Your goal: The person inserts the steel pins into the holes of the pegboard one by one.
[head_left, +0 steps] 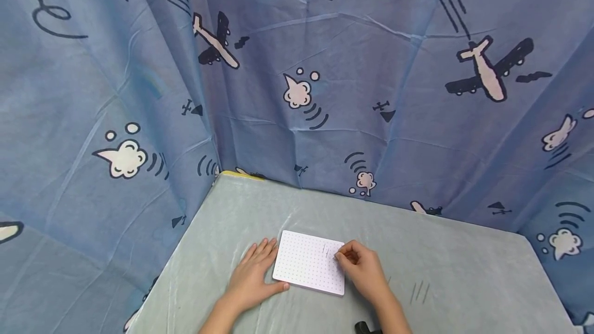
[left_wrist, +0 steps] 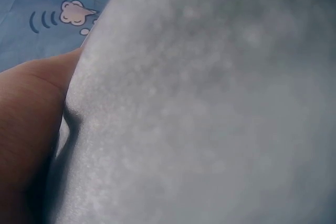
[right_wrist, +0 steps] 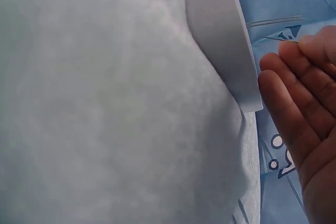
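Note:
A white board (head_left: 306, 267) with rows of small dark dots lies on the grey-green table. A couple of thin metal pins (head_left: 324, 249) stand up from its upper right part; the right wrist view shows thin pins (right_wrist: 275, 21) from the side. My right hand (head_left: 364, 272), at the board's right edge, pinches another thin metal pin (right_wrist: 281, 39) between thumb and index finger. Flat on the table at the board's left side rests my left hand (head_left: 252, 274), fingers spread, its thumb at the lower left corner. The left wrist view shows mostly blurred table cloth.
Grey-green cloth (head_left: 464, 272) covers the table. A black object (head_left: 364, 328) lies near the front edge, partly cut off beside the right forearm. Blue curtains (head_left: 297, 66) with airplane prints hang behind and at the left. A yellow strip (head_left: 243, 174) shows at the far left corner.

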### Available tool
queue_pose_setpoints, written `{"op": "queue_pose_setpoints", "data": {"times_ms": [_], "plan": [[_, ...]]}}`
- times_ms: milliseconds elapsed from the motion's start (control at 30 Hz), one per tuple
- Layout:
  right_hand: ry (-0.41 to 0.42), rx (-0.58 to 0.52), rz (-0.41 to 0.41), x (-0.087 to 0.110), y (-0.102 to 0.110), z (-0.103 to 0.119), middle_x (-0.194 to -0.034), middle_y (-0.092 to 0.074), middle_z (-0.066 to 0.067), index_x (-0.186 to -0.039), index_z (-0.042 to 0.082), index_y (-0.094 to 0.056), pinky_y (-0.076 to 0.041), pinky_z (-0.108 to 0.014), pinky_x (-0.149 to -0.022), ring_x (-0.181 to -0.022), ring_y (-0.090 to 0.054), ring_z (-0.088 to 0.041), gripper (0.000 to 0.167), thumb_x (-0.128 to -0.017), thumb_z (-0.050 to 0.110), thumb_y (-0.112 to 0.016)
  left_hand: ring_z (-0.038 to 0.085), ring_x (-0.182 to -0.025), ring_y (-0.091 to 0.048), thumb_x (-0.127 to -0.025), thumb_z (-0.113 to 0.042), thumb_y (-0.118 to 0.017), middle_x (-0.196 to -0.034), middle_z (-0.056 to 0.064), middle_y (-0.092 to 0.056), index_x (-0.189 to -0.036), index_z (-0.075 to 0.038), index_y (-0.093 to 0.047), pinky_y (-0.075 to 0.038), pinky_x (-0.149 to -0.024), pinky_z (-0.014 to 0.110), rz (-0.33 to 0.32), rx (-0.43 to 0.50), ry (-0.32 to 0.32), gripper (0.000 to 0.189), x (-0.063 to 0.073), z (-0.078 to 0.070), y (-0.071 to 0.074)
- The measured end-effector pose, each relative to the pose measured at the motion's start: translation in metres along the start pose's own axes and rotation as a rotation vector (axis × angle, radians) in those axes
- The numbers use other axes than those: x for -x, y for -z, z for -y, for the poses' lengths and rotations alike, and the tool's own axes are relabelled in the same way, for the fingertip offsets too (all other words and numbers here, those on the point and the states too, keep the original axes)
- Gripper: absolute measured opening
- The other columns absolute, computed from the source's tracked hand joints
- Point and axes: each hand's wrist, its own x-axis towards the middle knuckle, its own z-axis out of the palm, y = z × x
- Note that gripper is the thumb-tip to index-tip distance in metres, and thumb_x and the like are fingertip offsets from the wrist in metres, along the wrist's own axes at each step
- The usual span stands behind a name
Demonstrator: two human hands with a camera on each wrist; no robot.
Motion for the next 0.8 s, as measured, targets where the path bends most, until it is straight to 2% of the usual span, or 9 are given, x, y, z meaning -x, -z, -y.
{"op": "queue_pose_setpoints", "data": {"times_ms": [333, 633, 800], "plan": [[-0.003, 0.083, 0.023, 0.0024, -0.0032, 0.0021, -0.085, -0.071, 0.008, -0.091, 0.015, -0.074, -0.058, -0.025, -0.07, -0.078, -0.065, -0.011, 0.016, -0.094, 0.002, -0.083, 0.025, -0.166, -0.025, -0.086, -0.074, -0.079, -0.176, 0.003, -0.037, -0.168, -0.013, -0.046, -0.013, -0.137, 0.046, 0.015, 0.016, 0.008, 0.107, 0.0005, -0.0004, 0.001], [0.045, 0.148, 0.008, 0.0041, -0.0057, 0.0006, -0.082, -0.071, 0.013, -0.089, 0.02, -0.074, -0.06, -0.025, -0.07, -0.077, -0.066, -0.006, 0.022, -0.092, 0.001, -0.085, 0.025, -0.165, -0.026, -0.086, -0.074, -0.078, -0.176, 0.003, -0.037, -0.167, -0.012, -0.047, -0.013, -0.137, 0.046, 0.013, 0.009, 0.002, 0.107, 0.0006, -0.0009, 0.0014], [0.068, 0.179, 0.013, 0.0035, -0.0051, 0.0028, -0.082, -0.071, 0.017, -0.089, 0.018, -0.076, -0.061, -0.026, -0.071, -0.078, -0.067, -0.004, 0.019, -0.092, 0.002, -0.085, 0.025, -0.166, -0.025, -0.086, -0.074, -0.078, -0.176, 0.003, -0.037, -0.167, -0.012, -0.046, -0.014, -0.137, 0.047, 0.012, 0.016, 0.004, 0.107, 0.0006, -0.0017, 0.0014]]}}
